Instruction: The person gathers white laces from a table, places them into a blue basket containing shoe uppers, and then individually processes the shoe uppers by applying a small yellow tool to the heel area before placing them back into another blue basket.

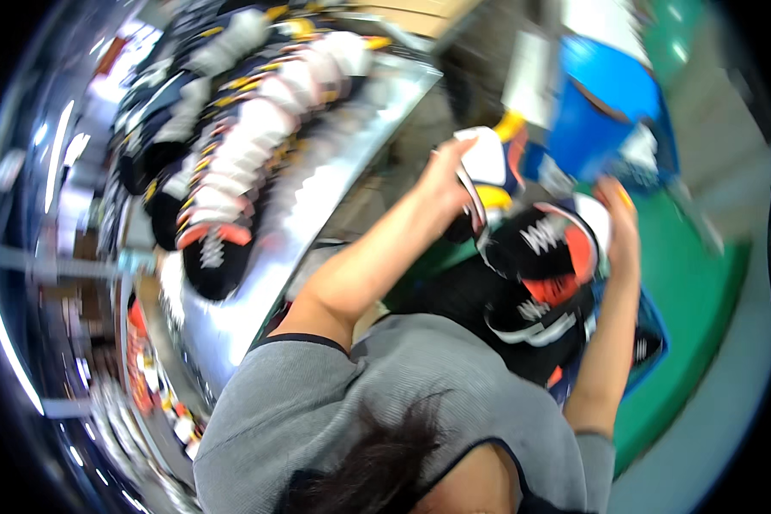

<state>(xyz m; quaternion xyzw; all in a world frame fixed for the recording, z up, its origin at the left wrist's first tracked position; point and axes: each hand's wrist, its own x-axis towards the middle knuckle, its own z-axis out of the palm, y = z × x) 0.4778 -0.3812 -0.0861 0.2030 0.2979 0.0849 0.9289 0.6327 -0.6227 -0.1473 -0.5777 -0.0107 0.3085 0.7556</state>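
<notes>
My left hand (448, 178) is closed on the edge of a shoe upper (487, 161) with white, yellow and orange panels. To its right, my right hand (623, 224) is curled at the white heel side of a black shoe upper (540, 236) with white laces and an orange collar. Motion blurs the right fingertips, and the shoe upper partly hides them. Just under that piece, a second black laced upper (531, 315) lies over my dark-clad lap.
Left, a shiny metal table (304, 193) carries long nested rows of shoe uppers (261, 128). Ahead on the right stands a blue bin (604, 107) over green floor (694, 291). By my right forearm is a blue crate (655, 330) holding dark pieces.
</notes>
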